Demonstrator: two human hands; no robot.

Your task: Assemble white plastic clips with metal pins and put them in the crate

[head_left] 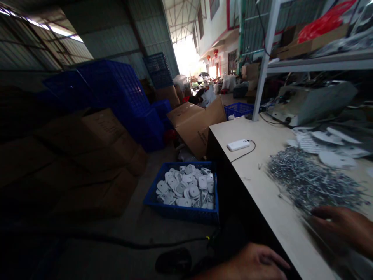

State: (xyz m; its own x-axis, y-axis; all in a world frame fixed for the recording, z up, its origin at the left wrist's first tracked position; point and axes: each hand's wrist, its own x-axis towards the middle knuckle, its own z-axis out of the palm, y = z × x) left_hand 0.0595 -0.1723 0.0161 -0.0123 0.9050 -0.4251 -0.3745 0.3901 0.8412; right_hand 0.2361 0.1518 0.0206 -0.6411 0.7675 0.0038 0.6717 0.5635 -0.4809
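My right hand (340, 225) is over the table at the right, beside the near edge of a tangled pile of small metal wire pieces (311, 179). Its fingers are curved and smeared by motion, so a grip cannot be made out. Low in the view, my left hand (256, 262) is near the table's front edge, partly cut off by the frame. Its fingers look apart, and nothing shows between them. Behind the wire pile lie flat white plastic pieces (335, 146). On the floor, a blue crate (180, 212) holds many white plastic clips (186, 184).
A white box-shaped device (238, 145) with a black cable lies on the table (256, 171). A shelf post (264, 77) rises at its back edge. Cardboard boxes (201, 124) and stacked blue crates (116, 89) stand beyond. A dark cable (131, 244) crosses the floor.
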